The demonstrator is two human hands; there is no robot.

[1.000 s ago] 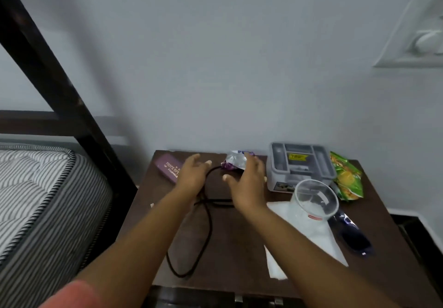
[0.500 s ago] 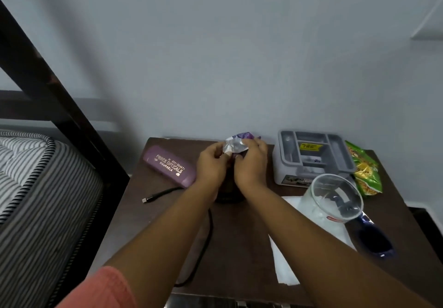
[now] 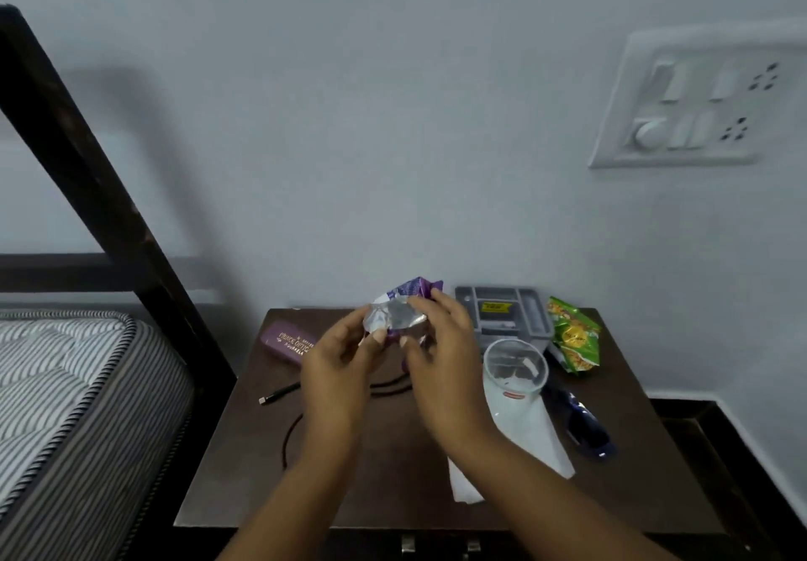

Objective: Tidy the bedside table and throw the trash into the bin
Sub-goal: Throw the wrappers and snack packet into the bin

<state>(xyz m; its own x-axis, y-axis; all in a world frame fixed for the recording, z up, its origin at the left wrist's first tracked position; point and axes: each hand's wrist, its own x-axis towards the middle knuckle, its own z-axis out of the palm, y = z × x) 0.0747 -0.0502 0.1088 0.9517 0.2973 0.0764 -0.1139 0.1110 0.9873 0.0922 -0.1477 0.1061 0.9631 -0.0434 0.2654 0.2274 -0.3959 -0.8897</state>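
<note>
I read the bedside table [image 3: 244,473] from the left. A purple spectacle case [image 3: 286,340] lies at the back, and a dark cable [image 3: 279,394] loops in front of it. Above the middle of the table, the left hand [image 3: 340,355] pinches the silver edge of the wrapper [image 3: 399,314] between its thumb and curled fingers. The right hand [image 3: 441,342] grips the other side, fingers curled over the purple part. The wrapper is off the tabletop, held between both hands.

Further right are a grey organiser [image 3: 502,314], a glass [image 3: 515,368] standing on a white tissue [image 3: 469,486], a green snack packet [image 3: 572,335] and dark sunglasses [image 3: 587,429].

I judge this to be a trash pickup, with the wrapper being gathered up. Next I need it in one hand and carried to the bin, which I cannot see from here.
</note>
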